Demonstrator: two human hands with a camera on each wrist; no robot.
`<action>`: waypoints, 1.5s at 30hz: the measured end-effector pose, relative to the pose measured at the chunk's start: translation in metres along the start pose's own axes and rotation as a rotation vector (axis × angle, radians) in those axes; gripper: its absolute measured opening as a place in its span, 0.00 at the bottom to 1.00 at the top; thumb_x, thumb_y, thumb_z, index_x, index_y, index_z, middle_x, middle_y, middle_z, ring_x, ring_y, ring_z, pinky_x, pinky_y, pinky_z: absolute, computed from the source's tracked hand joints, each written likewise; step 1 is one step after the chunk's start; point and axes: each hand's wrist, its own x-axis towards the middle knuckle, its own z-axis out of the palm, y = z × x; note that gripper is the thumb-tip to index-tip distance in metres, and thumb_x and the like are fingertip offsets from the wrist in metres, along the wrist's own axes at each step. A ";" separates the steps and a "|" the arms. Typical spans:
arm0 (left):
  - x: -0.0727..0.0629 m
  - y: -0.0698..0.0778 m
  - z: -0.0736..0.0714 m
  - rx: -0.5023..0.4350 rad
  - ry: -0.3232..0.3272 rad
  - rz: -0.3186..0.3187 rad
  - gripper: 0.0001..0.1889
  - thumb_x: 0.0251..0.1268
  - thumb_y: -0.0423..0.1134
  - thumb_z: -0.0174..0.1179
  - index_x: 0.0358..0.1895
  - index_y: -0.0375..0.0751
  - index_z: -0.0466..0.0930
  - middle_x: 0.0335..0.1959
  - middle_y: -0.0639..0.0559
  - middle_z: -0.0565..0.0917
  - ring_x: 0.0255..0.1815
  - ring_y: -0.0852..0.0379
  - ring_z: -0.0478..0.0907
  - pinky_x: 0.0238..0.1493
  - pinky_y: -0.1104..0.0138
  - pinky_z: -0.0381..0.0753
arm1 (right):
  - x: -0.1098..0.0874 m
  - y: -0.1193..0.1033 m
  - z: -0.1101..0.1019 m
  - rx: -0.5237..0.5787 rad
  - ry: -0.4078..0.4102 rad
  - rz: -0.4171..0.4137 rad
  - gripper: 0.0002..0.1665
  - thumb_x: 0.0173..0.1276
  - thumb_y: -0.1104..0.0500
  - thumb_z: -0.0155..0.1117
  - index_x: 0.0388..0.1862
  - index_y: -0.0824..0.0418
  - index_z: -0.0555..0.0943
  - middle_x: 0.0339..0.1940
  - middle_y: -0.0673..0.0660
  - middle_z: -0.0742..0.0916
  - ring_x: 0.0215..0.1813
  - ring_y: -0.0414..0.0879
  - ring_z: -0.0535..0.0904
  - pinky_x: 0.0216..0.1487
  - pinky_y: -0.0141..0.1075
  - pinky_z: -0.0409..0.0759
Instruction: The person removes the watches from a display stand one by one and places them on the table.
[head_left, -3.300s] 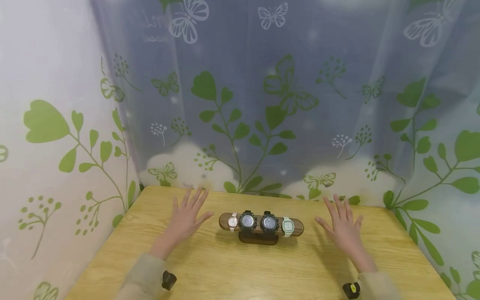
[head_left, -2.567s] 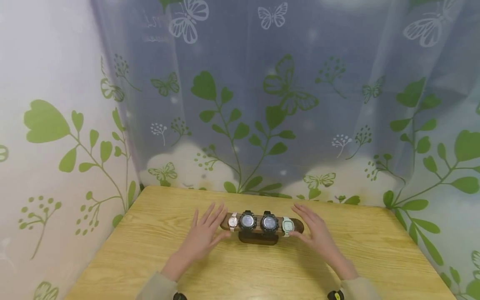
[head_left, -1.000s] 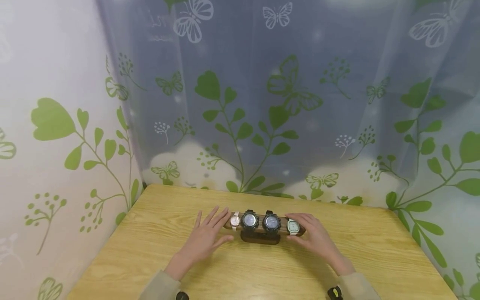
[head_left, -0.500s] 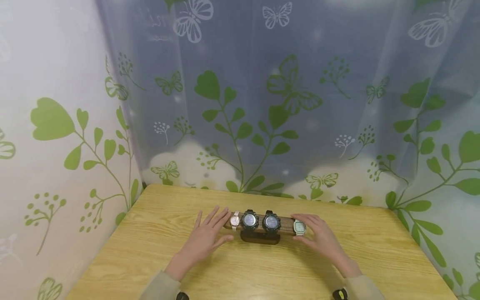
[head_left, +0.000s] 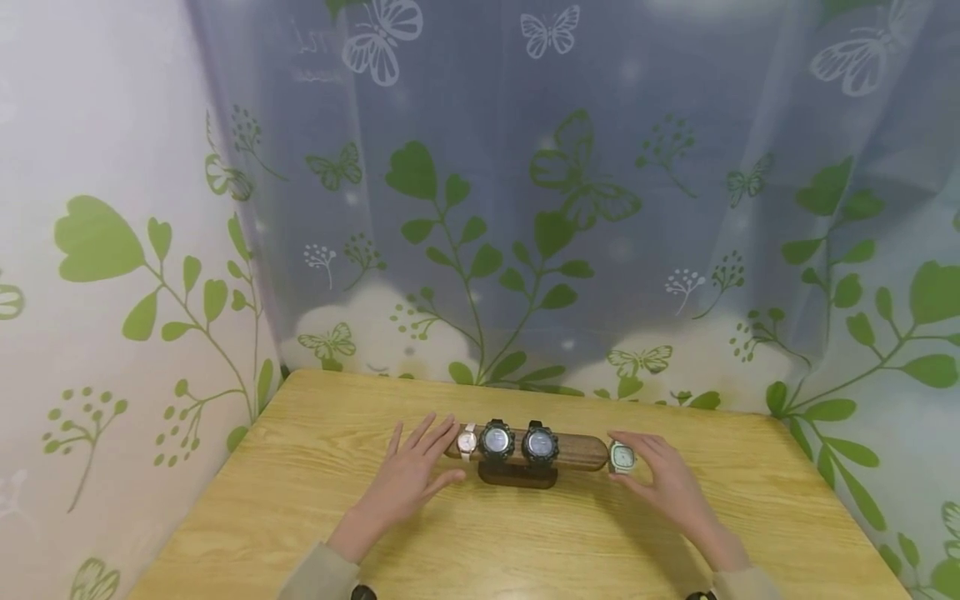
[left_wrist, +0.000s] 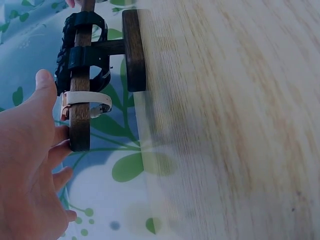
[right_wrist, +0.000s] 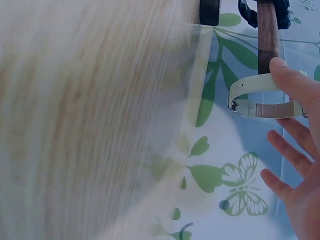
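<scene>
A wooden watch stand point(head_left: 581, 452) stands mid-table, a long rounded bar on a short base. Just off its right end, my right hand point(head_left: 671, 483) pinches a mint-green watch point(head_left: 622, 457) between thumb and fingers. Its buckled strap point(right_wrist: 255, 82) forms a closed loop in the right wrist view, other fingers spread below. My left hand point(head_left: 401, 483) is at the stand's left end, fingers fairly straight, fingertips right at the bar point(left_wrist: 80, 132). A small white-strapped watch point(head_left: 467, 442) and two chunky black watches point(head_left: 497, 440) stay on the bar, the white one nearest my left hand.
The light wooden table point(head_left: 480, 542) reaches back to a curtain point(head_left: 480, 208) printed with leaves and butterflies. A pale printed wall or sheet point(head_left: 150, 375) runs along the left side.
From spread beside the stand, both hands came in to its ends. My right hand took hold of the mint-green watch and slid it rightward off the bar. The left hand stayed at the left end.
</scene>
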 end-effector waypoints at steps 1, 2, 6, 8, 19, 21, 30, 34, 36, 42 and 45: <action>0.000 0.000 0.000 -0.002 -0.001 -0.001 0.38 0.74 0.62 0.52 0.80 0.46 0.59 0.80 0.49 0.61 0.82 0.43 0.51 0.76 0.33 0.42 | -0.001 0.000 -0.001 -0.004 0.003 -0.003 0.41 0.46 0.61 0.84 0.62 0.62 0.81 0.55 0.59 0.87 0.53 0.57 0.82 0.53 0.60 0.81; 0.000 0.000 -0.001 -0.005 -0.001 0.000 0.38 0.74 0.62 0.52 0.80 0.46 0.59 0.80 0.49 0.61 0.82 0.43 0.51 0.76 0.33 0.42 | -0.003 0.000 -0.002 -0.008 0.005 -0.008 0.41 0.45 0.61 0.85 0.61 0.62 0.81 0.55 0.59 0.87 0.53 0.57 0.82 0.53 0.60 0.81; 0.000 -0.001 -0.001 -0.020 -0.003 -0.004 0.38 0.74 0.62 0.52 0.80 0.46 0.59 0.80 0.48 0.61 0.82 0.43 0.51 0.76 0.33 0.42 | -0.008 0.000 -0.005 -0.026 0.010 -0.035 0.41 0.43 0.61 0.85 0.60 0.63 0.82 0.53 0.58 0.88 0.52 0.57 0.83 0.50 0.58 0.83; 0.000 -0.001 -0.001 -0.022 -0.006 -0.006 0.38 0.74 0.62 0.51 0.80 0.46 0.59 0.80 0.48 0.61 0.82 0.43 0.51 0.76 0.33 0.41 | -0.011 0.000 -0.007 -0.034 0.011 -0.045 0.41 0.43 0.60 0.86 0.59 0.62 0.82 0.52 0.58 0.88 0.51 0.56 0.84 0.49 0.57 0.84; -0.001 -0.002 0.000 -0.017 -0.007 -0.008 0.39 0.74 0.64 0.50 0.80 0.47 0.59 0.80 0.48 0.61 0.82 0.43 0.51 0.76 0.33 0.41 | -0.025 -0.008 -0.010 -0.040 -0.012 -0.066 0.41 0.42 0.57 0.86 0.59 0.61 0.83 0.51 0.56 0.89 0.50 0.54 0.85 0.51 0.58 0.84; -0.001 -0.002 0.000 -0.017 -0.006 -0.007 0.39 0.74 0.63 0.51 0.80 0.46 0.59 0.80 0.48 0.61 0.82 0.43 0.51 0.76 0.33 0.41 | -0.027 -0.010 -0.010 -0.037 -0.016 -0.076 0.41 0.41 0.57 0.86 0.58 0.61 0.83 0.51 0.55 0.89 0.49 0.52 0.85 0.50 0.55 0.85; -0.001 -0.002 0.002 -0.016 0.035 0.012 0.39 0.74 0.66 0.46 0.79 0.45 0.61 0.79 0.47 0.63 0.81 0.41 0.54 0.76 0.32 0.43 | -0.030 -0.020 -0.006 -0.025 -0.030 -0.103 0.41 0.41 0.55 0.85 0.58 0.61 0.83 0.51 0.54 0.89 0.50 0.51 0.85 0.48 0.52 0.86; -0.001 -0.002 0.002 -0.015 0.032 0.014 0.39 0.74 0.66 0.46 0.79 0.45 0.60 0.79 0.47 0.62 0.81 0.41 0.54 0.76 0.32 0.43 | -0.031 -0.024 -0.002 -0.031 -0.046 -0.117 0.41 0.41 0.55 0.86 0.58 0.59 0.82 0.52 0.54 0.89 0.50 0.50 0.85 0.50 0.53 0.86; -0.001 -0.001 0.001 -0.010 0.020 0.009 0.39 0.74 0.65 0.47 0.80 0.46 0.60 0.80 0.48 0.61 0.81 0.41 0.53 0.76 0.33 0.42 | -0.030 -0.026 -0.001 -0.032 -0.054 -0.119 0.41 0.41 0.54 0.86 0.58 0.59 0.82 0.51 0.54 0.89 0.50 0.50 0.85 0.51 0.54 0.85; 0.000 0.000 -0.001 0.005 -0.023 -0.015 0.38 0.75 0.63 0.50 0.81 0.48 0.57 0.81 0.52 0.58 0.82 0.44 0.49 0.77 0.35 0.38 | -0.028 -0.033 0.003 -0.048 -0.088 -0.117 0.40 0.41 0.52 0.86 0.57 0.57 0.82 0.50 0.51 0.89 0.51 0.50 0.85 0.53 0.55 0.84; 0.000 0.001 -0.001 0.002 -0.024 -0.015 0.38 0.75 0.62 0.51 0.80 0.48 0.58 0.81 0.51 0.59 0.82 0.44 0.49 0.77 0.35 0.39 | -0.025 -0.038 0.004 -0.059 -0.103 -0.120 0.40 0.42 0.50 0.86 0.56 0.56 0.82 0.49 0.51 0.89 0.51 0.50 0.84 0.53 0.55 0.84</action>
